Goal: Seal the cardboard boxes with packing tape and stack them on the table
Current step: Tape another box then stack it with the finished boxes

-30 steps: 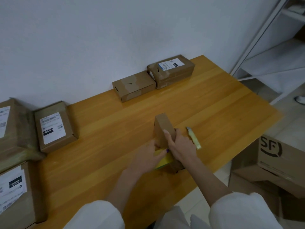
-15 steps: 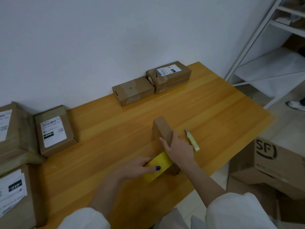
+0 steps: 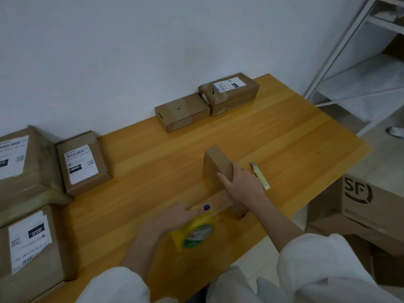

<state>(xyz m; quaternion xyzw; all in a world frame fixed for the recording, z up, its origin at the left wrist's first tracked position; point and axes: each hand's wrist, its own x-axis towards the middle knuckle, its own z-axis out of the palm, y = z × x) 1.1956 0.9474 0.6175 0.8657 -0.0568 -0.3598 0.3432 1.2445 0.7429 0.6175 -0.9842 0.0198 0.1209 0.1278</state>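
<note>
Small box (image 3: 215, 165): on edge, mid-surface (image 3: 284, 138); right hand (image 3: 242, 182) grips its top, likely steadying it. Yellow tape roll (image 3: 194, 232): gripped by left hand (image 3: 175, 217), strip stretched from box for sealing. Spare cutter (image 3: 260, 177): beside right hand, within reach.

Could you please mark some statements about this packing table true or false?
1. The right hand holds the small cardboard box. True.
2. The left hand grips a roll of yellow packing tape. True.
3. The box cutter lies left of that box. False: it lies right of the right hand.
4. The two boxes by the wall are stacked. False: the plain box and labelled box stand side by side.
5. The carton marked SF stands off the table. True.
</note>
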